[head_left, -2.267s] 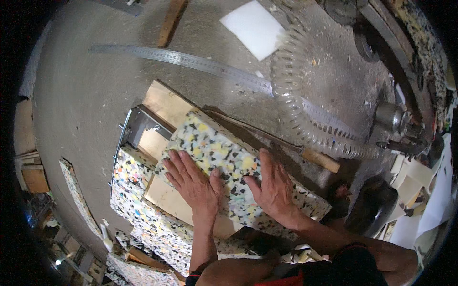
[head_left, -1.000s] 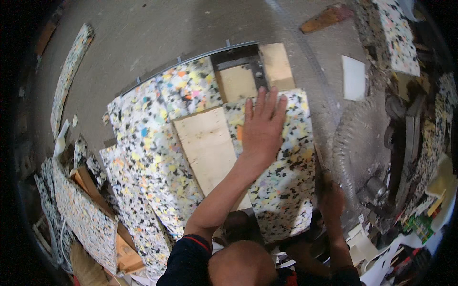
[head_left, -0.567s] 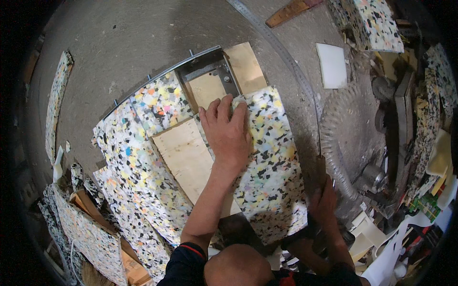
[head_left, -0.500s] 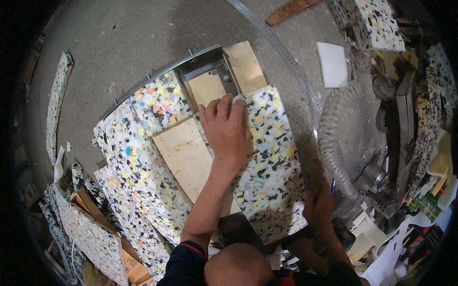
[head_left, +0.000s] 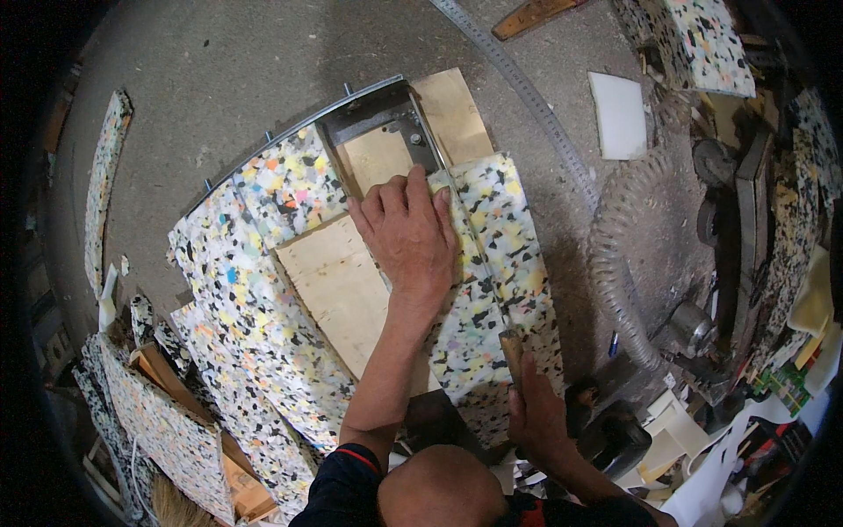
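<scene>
My left hand [head_left: 408, 241] lies flat, its fingers stretched over the upper edge of a speckled foam sheet [head_left: 518, 255], beside a frame opening. My right hand [head_left: 538, 408], at the sheet's lower right, is closed round the wooden handle of a long thin knife [head_left: 509, 347]. The narrow blade runs up across the sheet toward the fingers of my left hand. Under the foam are plywood panels [head_left: 338, 290] and a dark metal frame [head_left: 421, 140] with a curved far edge. Another speckled foam piece [head_left: 237, 272] covers the left part.
A metal ruler [head_left: 518, 83] curves across the floor beyond the work. At the right are a white foam piece [head_left: 618, 116], a clear coiled hose [head_left: 615, 255], a blue pen-like object [head_left: 613, 342] and cluttered scraps. A foam strip [head_left: 109, 193] lies far left.
My right hand has come leftward from beside the sheet onto its lower right, and the knife now lies across the foam. My left hand has shifted slightly and its fingers have spread.
</scene>
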A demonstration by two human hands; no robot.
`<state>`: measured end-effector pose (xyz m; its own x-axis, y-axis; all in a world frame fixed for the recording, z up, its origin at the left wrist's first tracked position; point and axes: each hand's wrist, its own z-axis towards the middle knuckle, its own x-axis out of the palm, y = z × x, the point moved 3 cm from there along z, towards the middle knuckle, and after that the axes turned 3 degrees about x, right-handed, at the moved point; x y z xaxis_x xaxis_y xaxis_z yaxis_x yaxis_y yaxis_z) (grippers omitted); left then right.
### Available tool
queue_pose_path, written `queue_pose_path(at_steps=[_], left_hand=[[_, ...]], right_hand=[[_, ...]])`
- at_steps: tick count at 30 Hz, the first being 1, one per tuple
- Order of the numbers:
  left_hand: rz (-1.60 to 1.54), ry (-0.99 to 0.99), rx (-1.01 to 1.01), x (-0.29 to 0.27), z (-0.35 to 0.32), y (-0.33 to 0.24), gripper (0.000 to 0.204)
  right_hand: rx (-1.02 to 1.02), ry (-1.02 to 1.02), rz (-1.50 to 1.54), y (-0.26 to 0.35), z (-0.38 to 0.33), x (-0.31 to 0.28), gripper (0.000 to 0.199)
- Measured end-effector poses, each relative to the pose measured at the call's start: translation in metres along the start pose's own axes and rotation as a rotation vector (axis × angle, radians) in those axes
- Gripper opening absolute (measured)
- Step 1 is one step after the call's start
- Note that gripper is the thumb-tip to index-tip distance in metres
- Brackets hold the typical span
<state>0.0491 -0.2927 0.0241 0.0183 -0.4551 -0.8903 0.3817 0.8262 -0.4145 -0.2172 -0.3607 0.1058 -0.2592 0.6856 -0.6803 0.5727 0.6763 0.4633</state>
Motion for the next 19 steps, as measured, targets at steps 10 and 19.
queue_pose_path(at_steps=[10, 19], left_hand=[[-0.014, -0.017, 0.003, -0.001, 0.002, 0.000, 0.034], [-0.051, -0.041, 0.027, -0.002, 0.002, 0.001, 0.034]], right_hand=[[0.047, 0.038, -0.016, 0.007, -0.002, -0.002, 0.068], [0.003, -0.095, -0.095, -0.002, -0.004, 0.011, 0.068]])
